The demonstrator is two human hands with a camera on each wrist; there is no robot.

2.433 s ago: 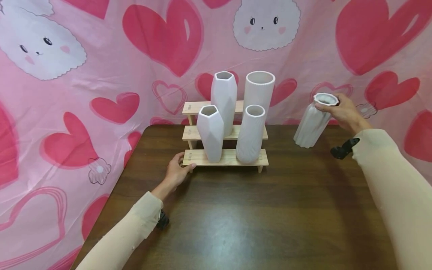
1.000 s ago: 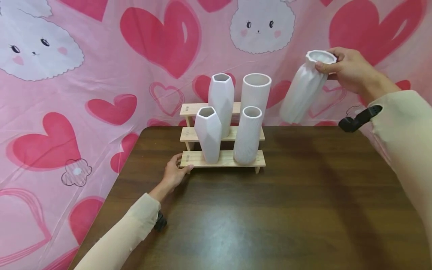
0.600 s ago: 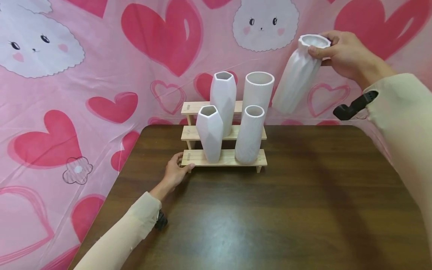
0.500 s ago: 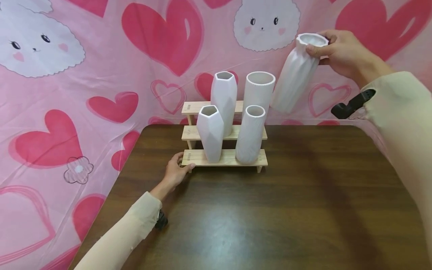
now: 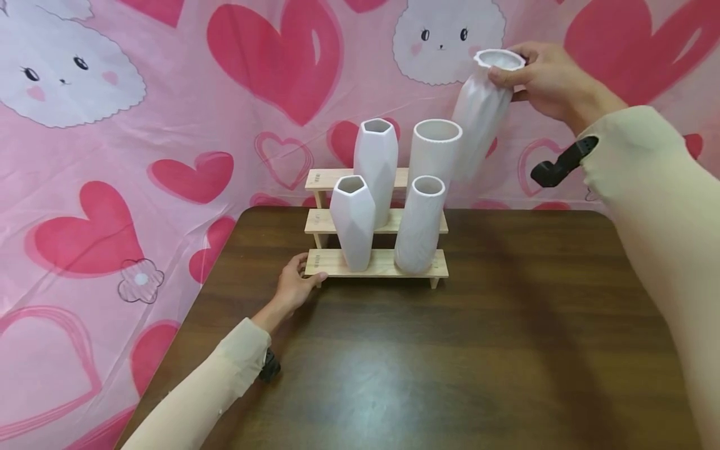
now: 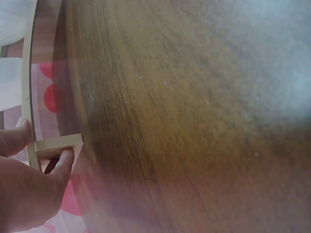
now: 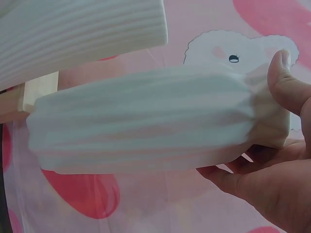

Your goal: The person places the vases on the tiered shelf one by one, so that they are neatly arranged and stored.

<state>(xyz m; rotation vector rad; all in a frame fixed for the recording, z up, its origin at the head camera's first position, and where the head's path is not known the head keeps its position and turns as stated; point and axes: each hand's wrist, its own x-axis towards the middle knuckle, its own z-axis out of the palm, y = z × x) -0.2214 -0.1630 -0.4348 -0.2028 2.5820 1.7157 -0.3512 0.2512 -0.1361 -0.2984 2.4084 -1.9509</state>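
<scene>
My right hand (image 5: 554, 81) grips a white pleated vase (image 5: 484, 109) by its neck, just under the scalloped rim. The vase is tilted and in the air, behind and to the right of the stand; in the right wrist view its base lies near a wooden shelf end (image 7: 41, 92). My left hand (image 5: 294, 284) holds the left end of the lowest step of a three-step wooden stand (image 5: 382, 262), thumb on the front edge and fingers around the end, as the left wrist view also shows.
On the stand are two faceted vases, one in front (image 5: 354, 225) and one behind (image 5: 375, 169). To their right stand a slim textured vase (image 5: 419, 228) and a wide ribbed cylinder vase (image 5: 435, 150). A pink heart-patterned cloth (image 5: 270, 75) hangs behind the brown table (image 5: 394, 362).
My right hand has lifted the pleated vase off the table's right side and carried it up and left toward the stand. My left hand has stayed on the lowest step.
</scene>
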